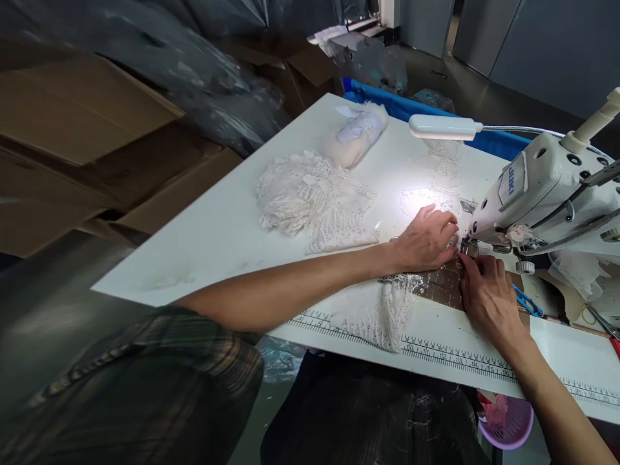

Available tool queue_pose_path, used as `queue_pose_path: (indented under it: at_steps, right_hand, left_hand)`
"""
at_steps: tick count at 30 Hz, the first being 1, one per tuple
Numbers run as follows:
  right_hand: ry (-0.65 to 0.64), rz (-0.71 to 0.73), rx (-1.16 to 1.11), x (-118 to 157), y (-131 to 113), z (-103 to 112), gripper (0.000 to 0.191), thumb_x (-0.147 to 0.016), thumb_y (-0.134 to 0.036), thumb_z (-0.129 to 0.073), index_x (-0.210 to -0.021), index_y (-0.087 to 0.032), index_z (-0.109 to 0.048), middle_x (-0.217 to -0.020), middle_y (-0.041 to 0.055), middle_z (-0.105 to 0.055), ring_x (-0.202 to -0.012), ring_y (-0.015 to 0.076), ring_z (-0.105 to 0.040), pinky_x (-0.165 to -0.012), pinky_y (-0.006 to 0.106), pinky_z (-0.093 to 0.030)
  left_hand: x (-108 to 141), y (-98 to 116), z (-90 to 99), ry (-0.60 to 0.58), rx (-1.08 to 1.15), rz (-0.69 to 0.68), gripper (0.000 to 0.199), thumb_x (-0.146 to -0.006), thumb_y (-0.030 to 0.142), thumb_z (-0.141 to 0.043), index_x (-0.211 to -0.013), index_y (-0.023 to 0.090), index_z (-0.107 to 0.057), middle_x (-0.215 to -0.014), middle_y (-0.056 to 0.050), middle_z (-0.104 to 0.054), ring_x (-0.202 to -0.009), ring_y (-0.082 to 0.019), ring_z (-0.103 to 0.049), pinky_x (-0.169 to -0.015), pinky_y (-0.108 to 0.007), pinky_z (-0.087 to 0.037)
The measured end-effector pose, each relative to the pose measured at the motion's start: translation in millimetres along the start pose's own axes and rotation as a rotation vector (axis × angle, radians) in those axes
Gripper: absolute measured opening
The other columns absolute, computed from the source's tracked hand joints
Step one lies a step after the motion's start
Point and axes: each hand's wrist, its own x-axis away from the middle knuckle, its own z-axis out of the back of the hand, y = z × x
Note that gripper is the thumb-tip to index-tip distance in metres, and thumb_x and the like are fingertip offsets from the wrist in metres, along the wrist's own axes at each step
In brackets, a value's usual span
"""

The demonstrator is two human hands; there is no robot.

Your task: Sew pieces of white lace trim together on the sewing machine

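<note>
Lace (446, 175) reaches under the left hand (427, 239); right hand (490, 294) is beside presser foot (465, 246). Whether either hand grasps, I cannot tell. If lace pulls suddenly, fingers may get pricked.

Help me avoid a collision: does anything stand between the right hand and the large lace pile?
Yes: the left hand and forearm lie between the right hand and the lace pile.
</note>
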Motion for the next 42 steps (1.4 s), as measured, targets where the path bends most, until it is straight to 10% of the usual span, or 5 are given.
queue_pose_path:
  at_steps: [25, 33, 42]
  right_hand:
    - [0.115, -0.04, -0.117, 8, 1, -3, 0.039, -0.093, -0.021, -0.042, -0.126, -0.024, -0.063, -0.106, 0.0141, -0.06, -0.082, 0.0241, -0.051, -0.073, 0.041, -0.046]
    - [0.226, 0.086, -0.397, 11, 6, -2, 0.033, -0.095, -0.021, -0.044, -0.12, -0.018, -0.066, -0.111, 0.0131, -0.067, -0.099, 0.0257, -0.063, -0.083, 0.044, -0.055]
    - [0.218, 0.424, -0.671, 73, -18, -17, 0.048, -0.087, -0.037, -0.062, -0.134, -0.028, -0.061, -0.125, 0.0119, -0.068, -0.112, 0.0316, -0.067, -0.083, 0.047, -0.063]
  left_hand:
    - [-3, -5, 3.7, -0.152, 0.057, -0.055, 0.034, -0.102, 0.027, -0.038, -0.131, 0.019, -0.055, -0.138, -0.01, -0.058, -0.127, -0.026, -0.053, -0.111, -0.058, -0.03]
    - [-13, -1, 25.6, -0.32, -0.207, 0.201, 0.026, -0.094, 0.021, -0.043, -0.091, 0.007, -0.065, -0.096, -0.019, -0.066, -0.085, -0.029, -0.061, -0.074, -0.043, -0.043]
    - [-18, -16, 31.1, -0.335, -0.092, 0.054, 0.037, -0.102, 0.031, -0.044, -0.13, 0.007, -0.051, -0.147, -0.022, -0.045, -0.122, -0.025, -0.055, -0.098, -0.035, -0.045]
